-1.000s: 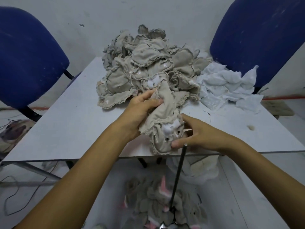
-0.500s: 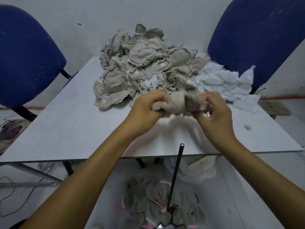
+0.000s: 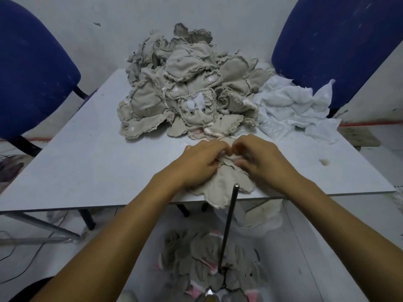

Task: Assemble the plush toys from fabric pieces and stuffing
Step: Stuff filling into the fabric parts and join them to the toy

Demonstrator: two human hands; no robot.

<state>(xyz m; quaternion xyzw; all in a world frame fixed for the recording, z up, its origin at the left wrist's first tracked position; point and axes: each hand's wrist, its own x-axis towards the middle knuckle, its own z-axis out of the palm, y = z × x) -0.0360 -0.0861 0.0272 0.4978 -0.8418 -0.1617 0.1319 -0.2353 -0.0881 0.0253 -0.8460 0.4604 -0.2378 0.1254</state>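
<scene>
A beige plush skin (image 3: 224,182) lies flat at the table's near edge, its lower end hanging over the rim. My left hand (image 3: 201,163) and my right hand (image 3: 259,163) sit side by side on its upper part, fingers curled and pinching the fabric where they meet. A tall heap of beige unstuffed plush skins (image 3: 183,88) fills the back of the table. A pile of white fabric pieces (image 3: 292,105) lies to its right.
The grey table (image 3: 87,166) has blue chairs at the back left (image 3: 32,68) and back right (image 3: 335,44). A thin metal rod (image 3: 229,225) stands upright below the near edge, over a bin of finished grey-pink toys (image 3: 209,262). A fluff tuft (image 3: 324,162) lies right.
My hands have brought the bunched plush skin down from mid-air onto the table near its front edge, and it now lies spread flat under them.
</scene>
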